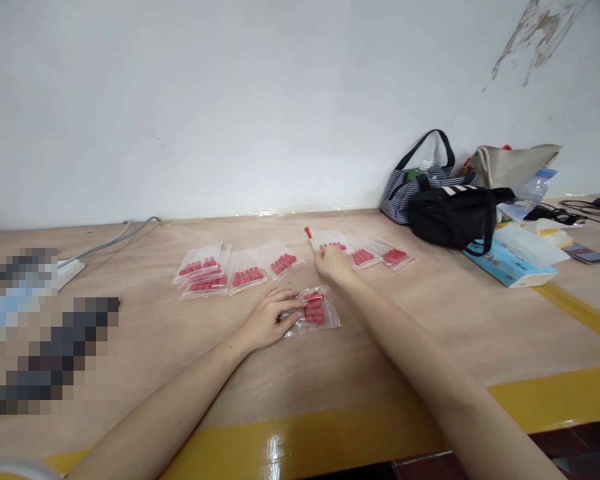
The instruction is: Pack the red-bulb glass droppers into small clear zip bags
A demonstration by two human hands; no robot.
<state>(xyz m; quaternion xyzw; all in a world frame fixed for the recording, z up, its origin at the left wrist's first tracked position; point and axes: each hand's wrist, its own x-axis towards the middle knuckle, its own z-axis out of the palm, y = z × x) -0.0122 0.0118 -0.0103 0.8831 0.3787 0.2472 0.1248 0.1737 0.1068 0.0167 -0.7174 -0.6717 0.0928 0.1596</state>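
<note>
Baggie [332, 312] w/ red pcs [315, 309], long axis approx. L-R, lies nearside of R hand [333, 260] pinching red-tipped stick [309, 236] — L hand [271, 317], fingers parted, touches baggie's L end.

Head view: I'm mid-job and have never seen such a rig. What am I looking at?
There is no machine: these are a person's two bare hands, seen by a camera worn on that person's head, looking forward and down. The left hand touches a clear bag of red pieces. The right hand holds a slim red-tipped stick. Farther back on the wooden table lie more small bags of red pieces; to the right sit a black bag and a blue packet. Pixelated areas at left cannot be made out.
</note>
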